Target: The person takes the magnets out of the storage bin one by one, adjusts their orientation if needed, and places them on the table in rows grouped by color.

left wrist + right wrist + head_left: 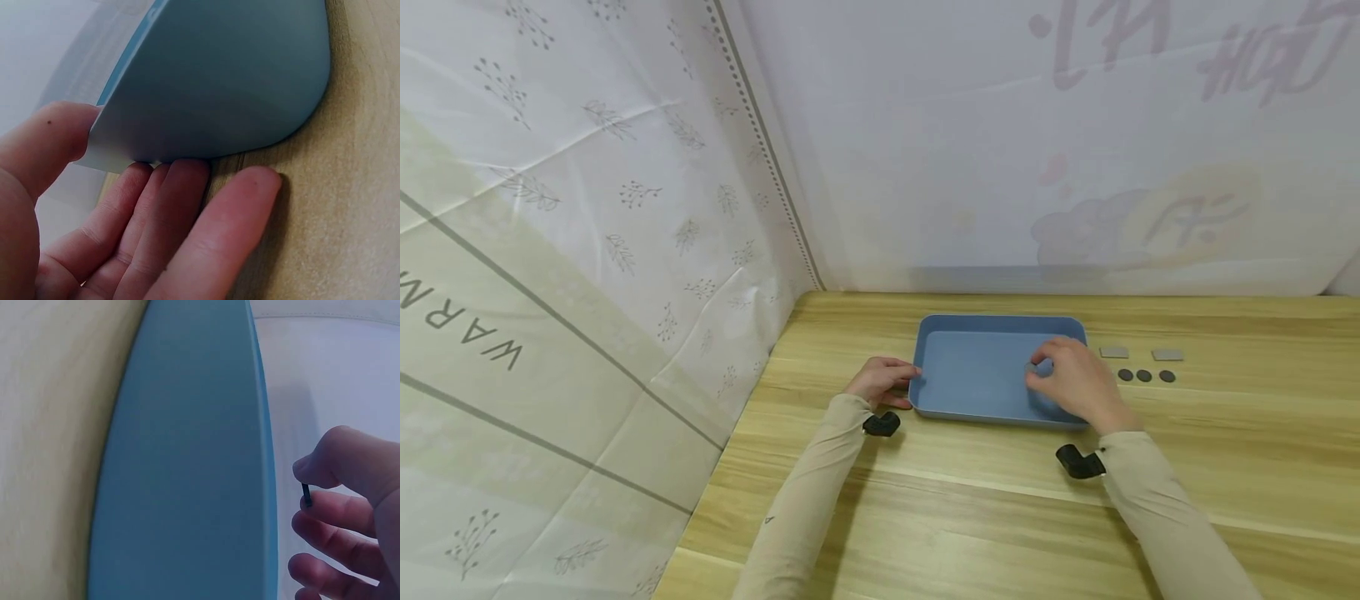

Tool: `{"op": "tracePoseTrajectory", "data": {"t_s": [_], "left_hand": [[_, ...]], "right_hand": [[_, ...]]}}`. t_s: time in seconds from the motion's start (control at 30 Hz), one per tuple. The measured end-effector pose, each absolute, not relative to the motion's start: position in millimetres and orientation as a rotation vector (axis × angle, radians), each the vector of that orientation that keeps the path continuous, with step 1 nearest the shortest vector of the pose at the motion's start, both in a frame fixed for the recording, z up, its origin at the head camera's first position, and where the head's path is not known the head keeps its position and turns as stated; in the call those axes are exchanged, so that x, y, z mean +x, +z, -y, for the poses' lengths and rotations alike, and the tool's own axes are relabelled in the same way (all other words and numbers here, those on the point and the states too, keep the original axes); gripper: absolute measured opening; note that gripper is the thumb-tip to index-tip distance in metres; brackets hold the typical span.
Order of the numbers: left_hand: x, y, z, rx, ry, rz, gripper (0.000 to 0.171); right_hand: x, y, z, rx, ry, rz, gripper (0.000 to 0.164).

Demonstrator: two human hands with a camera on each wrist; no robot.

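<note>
A shallow blue rectangular tray [970, 375] lies on the wooden table. At its left end, my left hand [883, 379] holds the side; one digit reaches the rim [134, 47] while other fingers [187, 184] touch the outer wall. Over the tray's right half, my right hand [1075, 379] pinches a small dark disc [306, 494] between thumb and finger. In the right wrist view, the disc is seen edge-on, above the rim level. From the head, the same disc [1030, 367] shows as a grey patch at the fingertips.
Right of the tray lie two flat grey rectangular pieces [1114, 352] and, just in front of them, a row of three dark round discs [1143, 376]. A printed white cloth [925, 167] hangs behind the table [970, 517], another [625, 250] along its left edge.
</note>
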State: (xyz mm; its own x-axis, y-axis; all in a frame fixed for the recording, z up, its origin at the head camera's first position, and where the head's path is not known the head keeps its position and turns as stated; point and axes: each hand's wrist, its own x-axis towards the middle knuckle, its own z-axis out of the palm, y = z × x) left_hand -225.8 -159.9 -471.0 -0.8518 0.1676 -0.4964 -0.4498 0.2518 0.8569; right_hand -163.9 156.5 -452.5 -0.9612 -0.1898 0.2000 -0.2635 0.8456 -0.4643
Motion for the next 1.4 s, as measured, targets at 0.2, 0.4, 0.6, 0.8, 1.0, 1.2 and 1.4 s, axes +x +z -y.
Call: {"op": "tracePoseTrajectory", "data": {"t_s": [0.2,0.4,0.6,0.8,1.0,1.2,1.4], "left_hand": [[-225.0,-470.6,159.9,-0.264,1.643,-2.038,0.033],[-226.6,-471.1,160.9,-0.258,1.641,-2.036,0.033],[-227.1,-471.6,160.9,-0.252,1.631,-2.039,0.034],[-227.6,-471.8,160.6,-0.249,1.632,-2.036,0.033],[-228.9,-472.8,160.9,-0.253,1.628,-2.026,0.034],[-228.5,-472.7,161.3,-0.234,1.623,-2.035,0.035],[-227.6,-472.8,161.1,-0.226,1.622,-2.048,0.035]], "right_hand": [[-159.7,-445.8,-172.4,0.320,0.741,2.884,0.023],[-157.7,-442.2,-188.2,0.314,0.721,2.860,0.023],[-155.4,-442.8,-201.7,0.292,0.720,2.862,0.025],[-154.2,-443.3,-216.9,0.220,0.753,2.897,0.031],[-153.1,-445.1,-235.6,0.175,0.748,2.880,0.030],[-149.9,-447.2,-254.0,0.132,0.754,2.880,0.031],[-146.9,-449.3,-269.2,0.102,0.743,2.880,0.031]]}}
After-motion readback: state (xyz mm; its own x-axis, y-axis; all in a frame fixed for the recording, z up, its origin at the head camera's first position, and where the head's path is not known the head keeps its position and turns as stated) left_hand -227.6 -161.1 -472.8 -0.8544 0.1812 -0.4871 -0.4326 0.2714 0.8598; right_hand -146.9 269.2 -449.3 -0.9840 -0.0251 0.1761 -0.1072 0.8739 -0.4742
